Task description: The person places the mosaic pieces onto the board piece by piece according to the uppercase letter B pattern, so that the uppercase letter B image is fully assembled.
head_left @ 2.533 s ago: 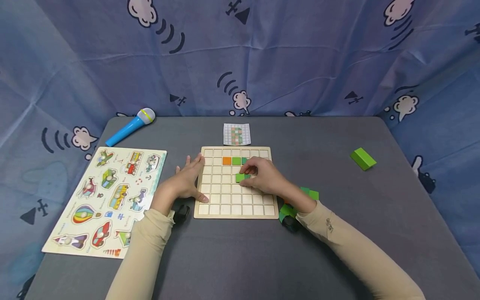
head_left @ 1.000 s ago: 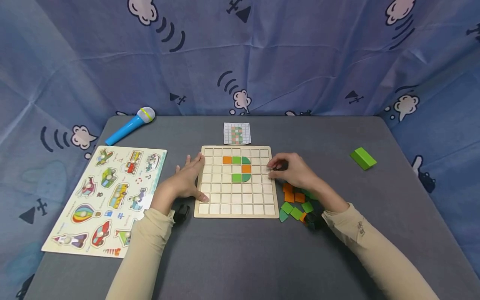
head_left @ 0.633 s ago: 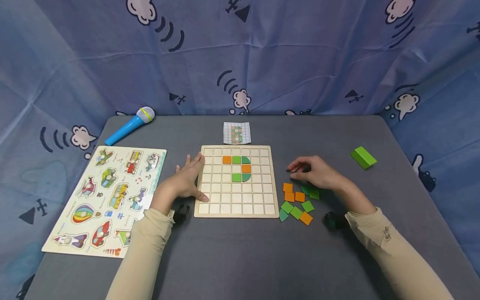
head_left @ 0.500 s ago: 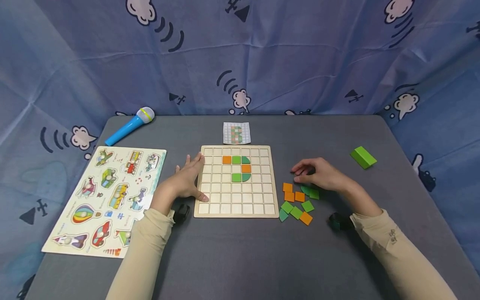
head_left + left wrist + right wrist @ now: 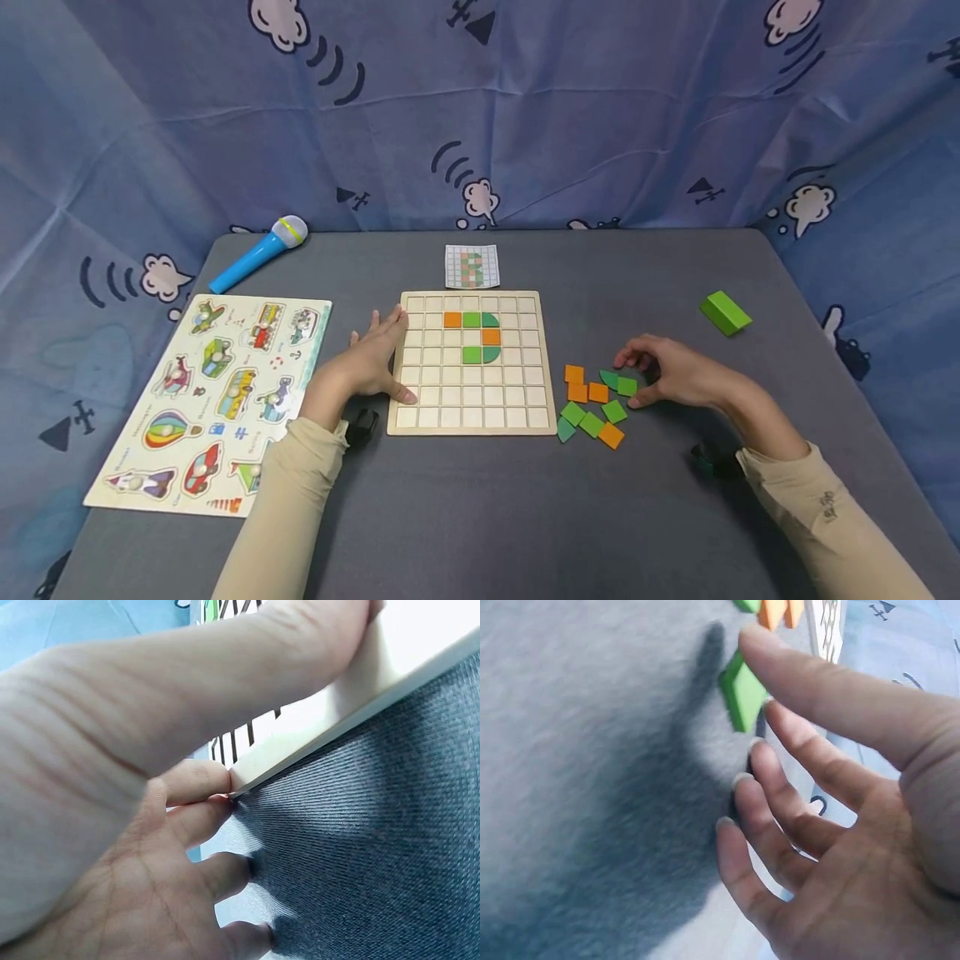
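A light wooden grid board lies mid-table, holding orange and green square tiles and two dark-green quarter-round tiles in its cells. My left hand rests at the board's left side, fingers spread and thumb on its surface; in the left wrist view the index fingertip meets the board's edge. Right of the board lies a loose group of tiles, among them a green square tile. Over that tile's right side is my right hand, thumb and fingers parted. In the right wrist view the green tile shows beside the thumb tip.
A small pattern card lies behind the board. On the left are a picture puzzle board with vehicles and a blue toy microphone. A green block stands back right. A patterned blue cloth hangs behind the grey table.
My right hand has set a green square and a dark-green quarter-round tile on the board, let go, and moved right to the loose tiles. The left hand has stayed put.
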The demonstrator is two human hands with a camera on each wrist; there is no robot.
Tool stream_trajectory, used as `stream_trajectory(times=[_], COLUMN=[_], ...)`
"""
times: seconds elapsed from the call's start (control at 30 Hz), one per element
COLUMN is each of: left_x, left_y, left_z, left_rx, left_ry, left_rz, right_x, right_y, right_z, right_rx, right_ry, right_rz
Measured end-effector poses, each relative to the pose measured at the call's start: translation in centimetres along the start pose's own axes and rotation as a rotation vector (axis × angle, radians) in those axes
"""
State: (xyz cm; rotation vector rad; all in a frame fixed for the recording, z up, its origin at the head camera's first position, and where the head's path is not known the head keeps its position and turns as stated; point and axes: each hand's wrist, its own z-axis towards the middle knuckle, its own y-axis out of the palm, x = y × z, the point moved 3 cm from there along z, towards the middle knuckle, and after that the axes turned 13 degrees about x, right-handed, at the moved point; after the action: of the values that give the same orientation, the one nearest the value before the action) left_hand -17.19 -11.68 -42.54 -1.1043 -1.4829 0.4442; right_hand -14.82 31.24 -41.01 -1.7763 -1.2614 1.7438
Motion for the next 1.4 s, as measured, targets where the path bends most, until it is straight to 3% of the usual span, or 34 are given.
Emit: stream_trajectory(times=[0.27,0.53,0.73,0.9,1.4], left_x=[-0.2,-0.2,-0.1,-0.1,0.0], left_y=[0.1,0.1,0.1,0.0,-0.2], left_z=[0.1,0.2,0.1,0.1,-0.2], left_rx=[0.0,0.002,0.001,0.001,0.015], left_ry=[0.004,0.006,0.005,0.001,0.008], left_rz=[0.0,0.003,0.004,0.001,-0.013], right_x=[0.8,0.5,-0.7,-2.6,-11.2], right_y=[0.2,-0.3,0.1,1.7,7.5], right_z=[-0.3,0.6,2.7,5.2,11.0], right_rx=[0.078,0.152,0.283,0.348,0.327], right_ry=[-0.032,-0.045,0.002,-0.008,-0.129], right_rz=[-0.055,0.073,0.095,0.125,0.224])
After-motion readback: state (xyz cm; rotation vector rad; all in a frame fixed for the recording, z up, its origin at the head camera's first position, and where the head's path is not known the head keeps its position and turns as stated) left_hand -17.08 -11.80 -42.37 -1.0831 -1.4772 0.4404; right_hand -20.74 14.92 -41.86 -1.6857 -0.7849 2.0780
